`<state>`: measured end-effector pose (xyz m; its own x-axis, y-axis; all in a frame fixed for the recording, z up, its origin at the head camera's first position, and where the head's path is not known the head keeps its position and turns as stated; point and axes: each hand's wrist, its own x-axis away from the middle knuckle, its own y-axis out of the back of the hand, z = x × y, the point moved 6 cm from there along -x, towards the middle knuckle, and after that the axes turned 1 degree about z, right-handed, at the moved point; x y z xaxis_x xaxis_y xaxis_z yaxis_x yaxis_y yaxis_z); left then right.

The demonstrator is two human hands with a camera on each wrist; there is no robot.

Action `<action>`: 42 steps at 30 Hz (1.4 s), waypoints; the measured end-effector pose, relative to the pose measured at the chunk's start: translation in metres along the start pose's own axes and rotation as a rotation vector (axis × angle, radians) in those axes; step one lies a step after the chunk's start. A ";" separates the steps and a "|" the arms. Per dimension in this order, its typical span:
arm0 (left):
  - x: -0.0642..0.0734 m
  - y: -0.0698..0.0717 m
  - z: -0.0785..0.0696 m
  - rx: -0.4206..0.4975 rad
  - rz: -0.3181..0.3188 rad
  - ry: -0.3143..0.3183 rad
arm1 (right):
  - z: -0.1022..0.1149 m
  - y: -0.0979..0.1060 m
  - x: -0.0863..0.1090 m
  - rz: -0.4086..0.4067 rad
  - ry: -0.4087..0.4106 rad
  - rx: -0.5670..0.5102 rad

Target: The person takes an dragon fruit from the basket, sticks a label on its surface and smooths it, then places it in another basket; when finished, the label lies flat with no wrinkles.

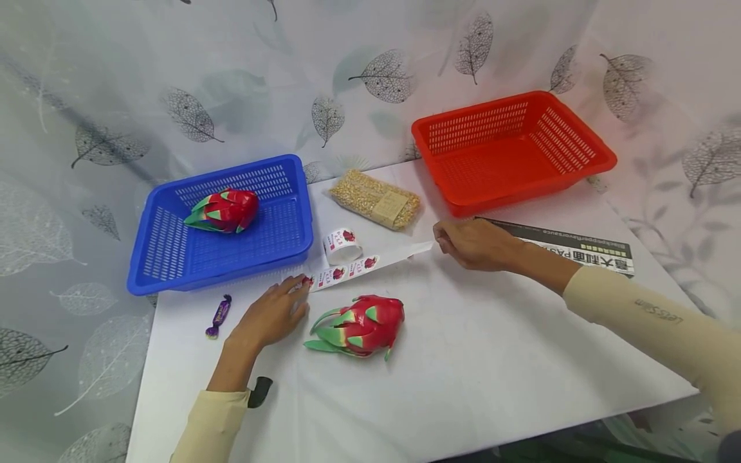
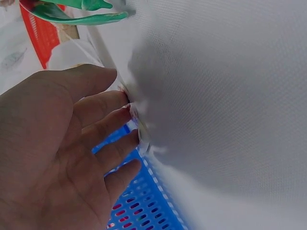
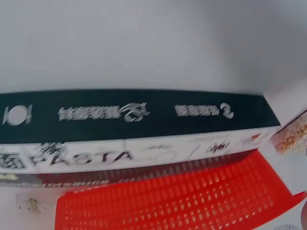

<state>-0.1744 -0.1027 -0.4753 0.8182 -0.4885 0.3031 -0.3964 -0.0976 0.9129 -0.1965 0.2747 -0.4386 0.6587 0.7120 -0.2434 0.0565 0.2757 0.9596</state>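
Note:
A strip of dragon-fruit labels [image 1: 353, 269] stretches across the white table from its roll [image 1: 342, 246]. The fingertips of my left hand [image 1: 272, 315] press on the strip's left end, with the fingers nearly straight; the left wrist view shows this hand [image 2: 62, 139] from the palm side. At the strip's blank right end, my right hand [image 1: 477, 245] pinches it with curled fingers. A red dragon fruit [image 1: 370, 325] with green leaf tips lies just in front of the strip. In the right wrist view the right hand is almost wholly out of frame.
A blue basket [image 1: 255, 262] at the left holds another dragon fruit [image 1: 228, 211]. A bag of corn kernels [image 1: 375, 198] lies behind the roll. A red basket [image 1: 498, 199] and a pasta box [image 1: 579, 249] are at the right. A purple-wrapped candy [image 1: 218, 317] lies left.

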 end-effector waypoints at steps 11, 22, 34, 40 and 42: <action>0.001 0.002 -0.001 0.010 0.012 0.000 | -0.005 0.029 0.009 0.025 -0.034 0.015; 0.003 -0.002 0.001 0.018 0.016 0.002 | 0.004 0.066 0.000 0.019 -0.027 0.060; -0.005 0.005 0.000 0.026 -0.057 0.002 | 0.063 0.068 -0.041 0.019 0.078 -0.019; -0.001 0.013 -0.004 0.013 -0.139 -0.016 | 0.077 0.062 -0.056 0.015 0.042 -0.094; 0.003 0.020 -0.010 0.014 -0.173 -0.031 | 0.081 0.061 -0.061 0.012 0.049 -0.098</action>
<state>-0.1761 -0.0978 -0.4535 0.8617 -0.4898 0.1326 -0.2562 -0.1944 0.9469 -0.1724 0.1958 -0.3540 0.6212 0.7458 -0.2406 -0.0267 0.3270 0.9446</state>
